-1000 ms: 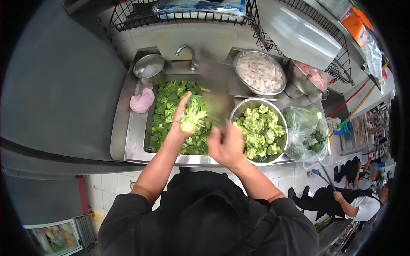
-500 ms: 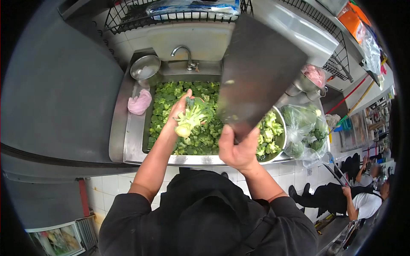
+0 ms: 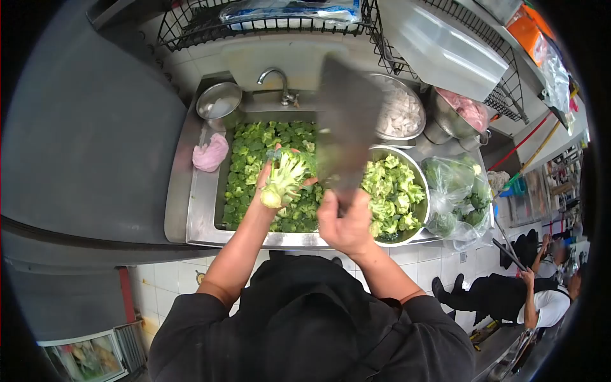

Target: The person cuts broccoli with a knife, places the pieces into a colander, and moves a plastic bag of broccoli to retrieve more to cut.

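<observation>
My left hand [image 3: 265, 184] holds a broccoli head [image 3: 286, 175] by its underside, with the pale cut stem facing me, above the sink [image 3: 198, 213]. Broccoli florets [image 3: 245, 165] fill that sink. My right hand [image 3: 345, 223] is closed round the handle of a wide cleaver [image 3: 350, 114]. The blade is raised and blurred by motion, just right of the broccoli head and apart from it. A round metal bowl [image 3: 425, 207] with broccoli pieces [image 3: 394, 191] stands right of my right hand.
A metal pot [image 3: 219, 118] and pink cloth [image 3: 210, 153] lie left of the faucet [image 3: 273, 79]. To the right are a bowl of pale pieces [image 3: 400, 113], a pot of pink meat [image 3: 468, 111] and bagged broccoli [image 3: 455, 191]. Another person [image 3: 509, 296] stands at far right.
The cleaver and my right hand have moved left, toward the broccoli head, and the blade has turned. The bowl of pale pieces now shows. My left hand still holds the head.
</observation>
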A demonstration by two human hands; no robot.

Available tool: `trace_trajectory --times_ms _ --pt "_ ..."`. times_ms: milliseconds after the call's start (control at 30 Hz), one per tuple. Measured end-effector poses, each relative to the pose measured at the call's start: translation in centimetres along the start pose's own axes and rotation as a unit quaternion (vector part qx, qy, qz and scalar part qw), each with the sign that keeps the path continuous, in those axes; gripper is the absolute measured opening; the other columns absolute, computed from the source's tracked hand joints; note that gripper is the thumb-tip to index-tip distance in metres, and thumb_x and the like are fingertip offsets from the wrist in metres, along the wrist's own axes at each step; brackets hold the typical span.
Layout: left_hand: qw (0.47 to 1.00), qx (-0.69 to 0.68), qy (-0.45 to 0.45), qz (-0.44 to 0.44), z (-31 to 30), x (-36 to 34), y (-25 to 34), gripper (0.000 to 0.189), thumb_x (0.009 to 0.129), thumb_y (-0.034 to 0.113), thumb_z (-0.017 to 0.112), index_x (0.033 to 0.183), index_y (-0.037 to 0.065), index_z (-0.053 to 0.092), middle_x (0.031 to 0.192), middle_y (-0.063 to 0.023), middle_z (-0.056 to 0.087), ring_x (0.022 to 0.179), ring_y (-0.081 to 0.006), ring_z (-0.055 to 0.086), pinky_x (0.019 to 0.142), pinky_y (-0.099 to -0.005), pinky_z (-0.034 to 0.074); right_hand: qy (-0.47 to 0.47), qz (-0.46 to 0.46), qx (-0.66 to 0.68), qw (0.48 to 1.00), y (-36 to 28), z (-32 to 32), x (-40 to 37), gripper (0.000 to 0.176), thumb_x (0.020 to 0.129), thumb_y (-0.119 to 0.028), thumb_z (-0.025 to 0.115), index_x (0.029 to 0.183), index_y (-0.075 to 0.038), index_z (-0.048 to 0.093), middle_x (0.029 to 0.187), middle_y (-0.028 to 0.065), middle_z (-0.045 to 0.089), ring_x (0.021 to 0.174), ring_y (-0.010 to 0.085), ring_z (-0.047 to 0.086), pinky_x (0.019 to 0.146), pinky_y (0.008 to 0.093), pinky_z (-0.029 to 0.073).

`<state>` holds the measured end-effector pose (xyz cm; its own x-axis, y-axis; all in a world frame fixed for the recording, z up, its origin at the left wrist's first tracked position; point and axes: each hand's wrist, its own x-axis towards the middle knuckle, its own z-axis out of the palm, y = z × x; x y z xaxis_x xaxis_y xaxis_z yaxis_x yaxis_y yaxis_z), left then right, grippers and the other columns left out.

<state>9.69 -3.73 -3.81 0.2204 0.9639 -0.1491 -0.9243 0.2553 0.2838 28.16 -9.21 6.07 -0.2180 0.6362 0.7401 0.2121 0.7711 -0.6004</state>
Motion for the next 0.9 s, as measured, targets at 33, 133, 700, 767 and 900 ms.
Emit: trace_trajectory --times_ms 33,133,700,767,900 --pt "1.0 -0.001 -0.002 0.0 -0.1 -0.3 -0.4 0.048 0.102 0.049 0.048 0.115 0.007 0.065 0.108 -0.0134 0.071 0.108 -0.0369 0.066 0.097 -0.0606 0.051 0.004 -0.07 -0.088 0.994 0.5 0.7 0.3 0.037 0.087 0.002 0.06 0.121 0.007 0.047 0.068 0.0152 0.062 0.051 0.0334 0.061 0.048 0.0421 0.048" --pt "0.987 0.011 -0.161 -0.022 -1.4 0.0 -0.8 0.053 0.1 0.048 0.046 0.137 0.01 0.053 0.128 -0.0157 0.065 0.118 -0.0323 0.061 0.104 -0.0461 0.048 -0.146 0.126 -0.032 0.981 3.1 2.1 -1.4 0.027 0.092 0.002 0.057 0.117 0.005 0.045 0.084 0.0177 0.069 0.06 0.0325 0.068 0.052 0.0395 0.049" --pt "0.826 0.547 -0.003 0.14 -7.7 2.6 -1.8 0.034 0.098 0.028 0.057 0.127 0.008 0.056 0.122 -0.0125 0.065 0.122 -0.0332 0.057 0.108 -0.0518 0.046 -0.089 0.099 -0.078 0.988 4.8 2.1 -3.1 0.023 0.094 -0.002 0.056 0.116 0.001 0.047 0.068 0.0175 0.062 0.054 0.0335 0.064 0.048 0.042 0.047" --pt "0.836 0.525 0.016 0.161 -1.9 0.2 -1.6 0.032 0.1 0.03 0.05 0.123 0.009 0.058 0.12 -0.0131 0.067 0.118 -0.0342 0.059 0.109 -0.0584 0.044 -0.06 0.21 -0.048 0.975 4.1 0.6 -2.8 0.022 0.092 -0.002 0.056 0.112 0.0 0.047 0.068 0.0207 0.063 0.058 0.0407 0.065 0.049 0.0477 0.048" --pt "0.969 -0.095 0.215 0.078 -0.8 0.4 -0.8 0.049 0.105 0.051 0.038 0.121 0.009 0.058 0.118 -0.016 0.064 0.11 -0.0304 0.057 0.092 -0.0532 0.05 -0.042 0.221 -0.041 0.973 5.8 -1.2 -2.9 0.022 0.094 -0.004 0.054 0.114 -0.002 0.044 0.069 0.0233 0.063 0.058 0.0425 0.064 0.051 0.0493 0.047"
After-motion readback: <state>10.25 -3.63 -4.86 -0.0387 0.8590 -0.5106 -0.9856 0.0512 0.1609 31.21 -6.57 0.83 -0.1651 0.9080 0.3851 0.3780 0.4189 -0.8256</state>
